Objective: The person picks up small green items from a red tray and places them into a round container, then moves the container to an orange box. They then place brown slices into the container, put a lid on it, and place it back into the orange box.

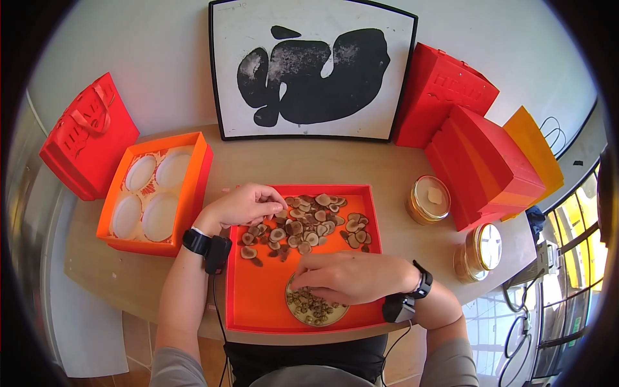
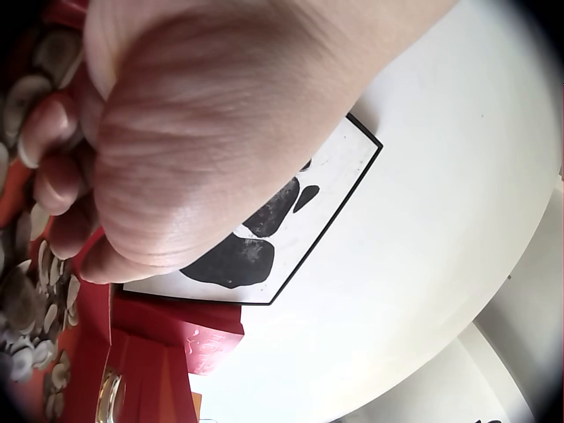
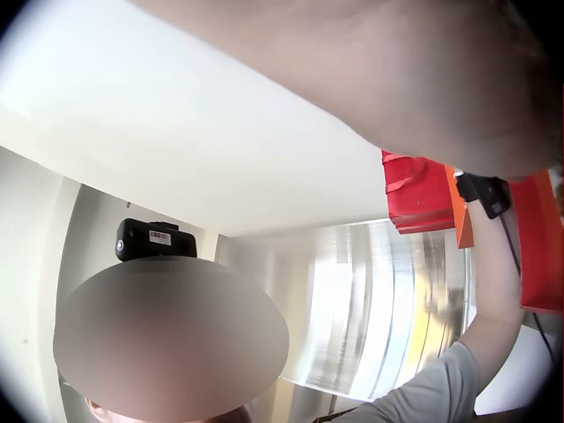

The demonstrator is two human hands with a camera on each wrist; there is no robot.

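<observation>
In the head view my left hand (image 1: 250, 205) hovers at the left part of a pile of dried brown-rimmed slices (image 1: 312, 226), its fingers loosely bent. The left wrist view shows its curled fingertips close over the slices (image 2: 25, 300), with nothing plainly held. My right hand (image 1: 345, 276) reaches over a round shallow dish (image 1: 316, 321) of small greenish dried buds (image 1: 316, 308), fingers bent down at its left side. What its fingertips hold is hidden. Slices and dish lie in a red-rimmed orange tray (image 1: 258, 300).
An orange box (image 1: 202, 164) with several round white wells stands left, beside a red bag (image 1: 90, 135). To the right are two lidded jars (image 1: 430, 200), red packaging (image 1: 483, 168) and another red bag (image 1: 445, 90). A framed black-and-white board (image 1: 313, 71) leans at the back.
</observation>
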